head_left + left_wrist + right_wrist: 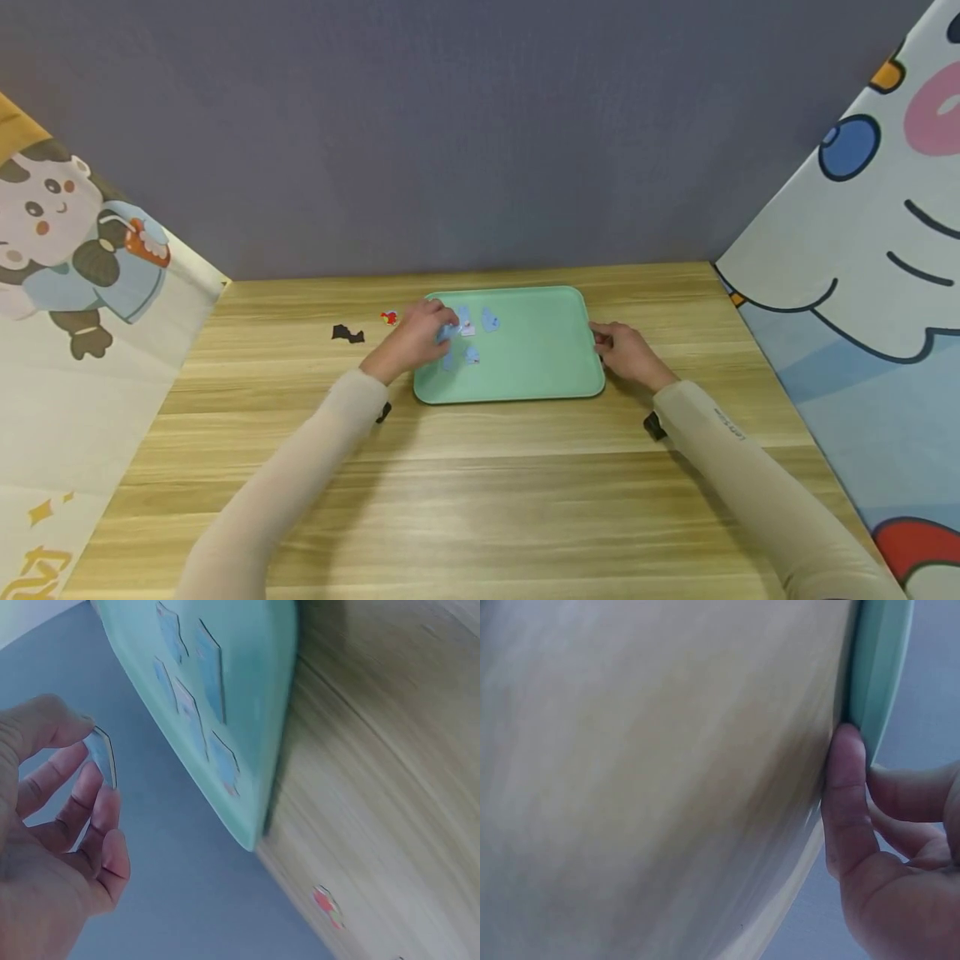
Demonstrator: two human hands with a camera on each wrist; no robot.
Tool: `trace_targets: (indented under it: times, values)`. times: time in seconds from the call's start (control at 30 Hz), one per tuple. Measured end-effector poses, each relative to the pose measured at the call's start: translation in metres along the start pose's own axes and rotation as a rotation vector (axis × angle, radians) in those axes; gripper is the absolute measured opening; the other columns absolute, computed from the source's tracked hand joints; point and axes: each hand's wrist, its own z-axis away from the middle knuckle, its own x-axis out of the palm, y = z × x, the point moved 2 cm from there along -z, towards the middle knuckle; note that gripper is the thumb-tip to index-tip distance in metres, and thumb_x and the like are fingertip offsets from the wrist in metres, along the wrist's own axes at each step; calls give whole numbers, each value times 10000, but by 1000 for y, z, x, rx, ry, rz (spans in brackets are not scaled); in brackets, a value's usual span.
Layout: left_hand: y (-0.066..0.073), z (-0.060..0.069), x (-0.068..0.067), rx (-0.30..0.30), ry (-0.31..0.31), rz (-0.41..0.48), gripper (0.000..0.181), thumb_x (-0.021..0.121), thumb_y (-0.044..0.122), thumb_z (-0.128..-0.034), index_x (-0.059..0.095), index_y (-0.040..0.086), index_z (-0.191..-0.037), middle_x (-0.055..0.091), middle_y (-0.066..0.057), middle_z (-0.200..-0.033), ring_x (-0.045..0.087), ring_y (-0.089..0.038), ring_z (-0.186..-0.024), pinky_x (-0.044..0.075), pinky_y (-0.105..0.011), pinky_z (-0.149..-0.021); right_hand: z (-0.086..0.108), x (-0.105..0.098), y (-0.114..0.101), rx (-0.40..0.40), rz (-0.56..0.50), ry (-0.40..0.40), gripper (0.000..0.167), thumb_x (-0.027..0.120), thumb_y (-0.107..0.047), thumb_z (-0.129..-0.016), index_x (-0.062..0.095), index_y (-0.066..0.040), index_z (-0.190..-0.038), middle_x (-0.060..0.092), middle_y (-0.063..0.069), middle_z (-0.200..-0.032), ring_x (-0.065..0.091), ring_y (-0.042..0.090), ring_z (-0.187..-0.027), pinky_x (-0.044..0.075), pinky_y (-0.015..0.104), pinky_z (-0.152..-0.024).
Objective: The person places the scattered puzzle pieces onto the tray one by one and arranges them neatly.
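My left hand (420,335) is over the left part of a pale green tray (540,350). In the left wrist view, its thumb and fingers pinch a small, flat light-blue puzzle piece (100,755) by the edges, apart from the tray. Several similar blue pieces (490,319) lie spread on the tray's left half, partly hidden by that hand in the head view. At the opposite end, my right hand (626,354) holds the tray's right rim (877,690) between thumb and finger.
Left of the tray on the wooden table (480,500) lie a dark irregular piece (347,334) and a small red-and-yellow piece (389,317). A grey wall (480,142) rises behind the table, with cartoon-printed panels (847,242) at both sides.
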Motion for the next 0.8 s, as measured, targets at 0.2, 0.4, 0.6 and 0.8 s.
trace_targets:
  times: [0.2,0.4,0.6,0.8]
  values:
    - [12,-9,4,38,-35,-5,264,709,59,-792,659,71,-1051,590,-54,-1030,483,-249,-950,349,-444,-893,0,0,-2,11,-1,-1,465,509,24,-941,380,101,-1381,528,196,-970,535,234,-766,499,317,-615]
    - [20,-17,11,43,-95,9,245,705,70,-807,655,87,-1046,575,-39,-1023,475,-232,-961,352,-441,-877,-1,1,-1,13,12,2,460,511,1,-948,389,90,-1382,540,191,-1000,545,251,-825,499,311,-622]
    - [26,-25,23,80,-154,4,249,707,66,-808,653,74,-1051,581,-53,-1037,486,-252,-994,368,-437,-898,-1,0,-1,9,16,5,471,519,0,-942,387,81,-1387,540,175,-978,537,246,-810,500,314,-622]
    - [31,-32,38,148,-186,-6,227,678,33,-826,658,67,-1050,594,-52,-1027,512,-248,-991,383,-359,-914,0,2,1,14,12,3,476,528,3,-939,387,79,-1387,542,180,-975,542,237,-802,499,306,-616]
